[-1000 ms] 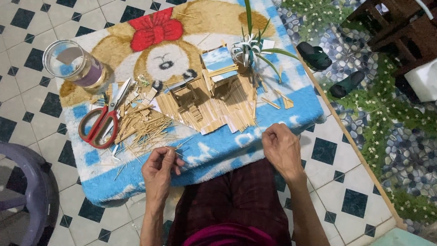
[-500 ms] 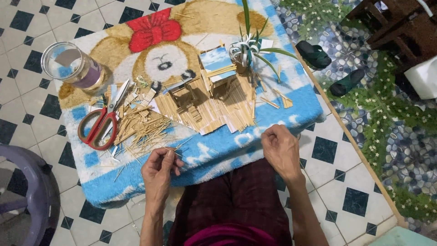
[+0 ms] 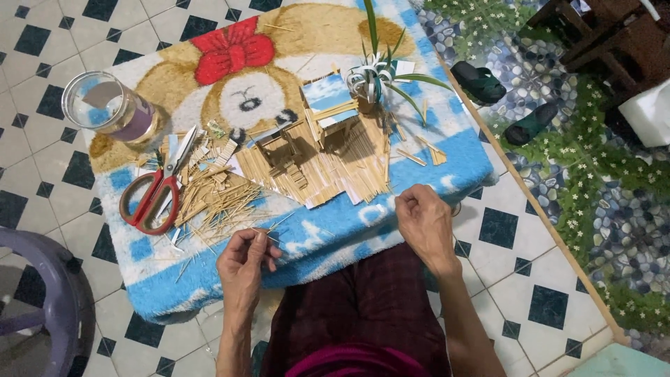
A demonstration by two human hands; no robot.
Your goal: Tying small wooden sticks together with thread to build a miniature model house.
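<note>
No packages, labels, signs or screens show here.

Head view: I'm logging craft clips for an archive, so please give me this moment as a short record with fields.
surface: blue towel with a bear picture, spread over a checkered tile floor
left hand: left hand pinches a thin stick near the towel's front edge
right hand: right hand loosely closed by the towel's edge; contents cannot be told
model: stick-built house model at the towel's middle
loose material: pile of thin sticks
tools: red-handled scissors, lying beside the pile
other: glass jar, small potted plant, dark sandals
</note>
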